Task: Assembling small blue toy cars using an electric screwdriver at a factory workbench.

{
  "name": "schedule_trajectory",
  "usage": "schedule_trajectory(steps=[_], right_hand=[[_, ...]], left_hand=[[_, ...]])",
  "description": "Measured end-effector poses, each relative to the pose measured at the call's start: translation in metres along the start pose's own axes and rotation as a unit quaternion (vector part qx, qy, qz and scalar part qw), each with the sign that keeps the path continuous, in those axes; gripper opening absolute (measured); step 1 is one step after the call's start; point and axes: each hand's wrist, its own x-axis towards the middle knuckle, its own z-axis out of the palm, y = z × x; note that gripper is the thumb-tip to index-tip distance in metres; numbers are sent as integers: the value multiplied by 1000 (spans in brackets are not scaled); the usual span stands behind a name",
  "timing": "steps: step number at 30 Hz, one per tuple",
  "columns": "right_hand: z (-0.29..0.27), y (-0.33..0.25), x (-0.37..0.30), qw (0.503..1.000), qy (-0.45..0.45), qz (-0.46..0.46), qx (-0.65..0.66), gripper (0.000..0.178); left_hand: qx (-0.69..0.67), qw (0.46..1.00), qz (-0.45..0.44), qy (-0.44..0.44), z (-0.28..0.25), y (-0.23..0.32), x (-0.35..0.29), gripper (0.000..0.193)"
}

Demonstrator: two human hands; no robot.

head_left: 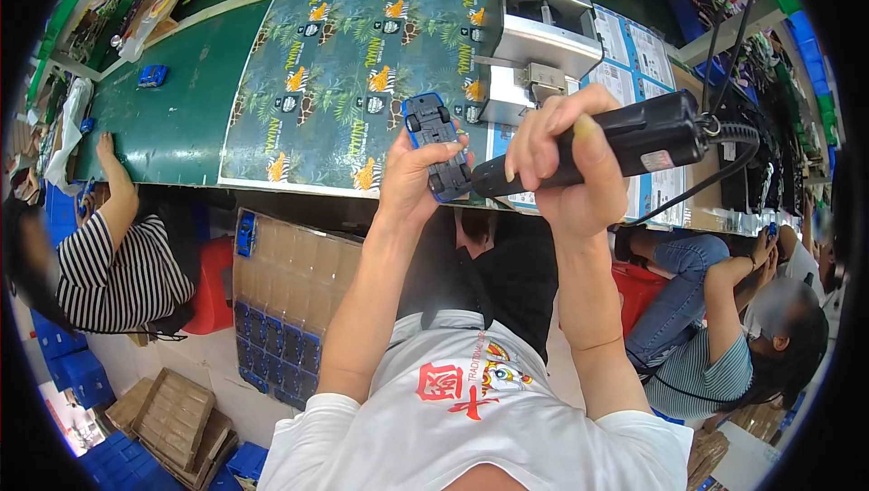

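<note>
My left hand (413, 174) is closed on a blue toy car (434, 143), turned so its black underside and wheels face up. In my right hand (575, 152) is a black electric screwdriver (634, 136), held sideways with its cord running off to the right. The screwdriver's tip end meets the car's lower end by my left fingers; whether it touches a screw I cannot tell. Both hands are over the near edge of the workbench. Just beyond them stands a silver metal machine (543, 25).
A printed sheet with animal patterns (335, 84) covers the bench. Another blue toy car (152, 76) lies on the green surface (181, 133) at left. Below left is a cardboard tray (299, 265) holding several blue cars. Co-workers sit on both sides. The screwdriver's cord (724, 185) loops at right.
</note>
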Motion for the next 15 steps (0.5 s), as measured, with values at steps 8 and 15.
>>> schedule_trajectory(steps=[8, 15], right_hand=[[5, 11, -4, 997, -10, 30, -68, 19], [11, 26, -10, 999, 12, 41, -28, 23]], left_hand=[[-4, 1000, -10, -11, -2, 1, 3, 44], [-43, 996, -68, 36, 3, 3, 2, 31]])
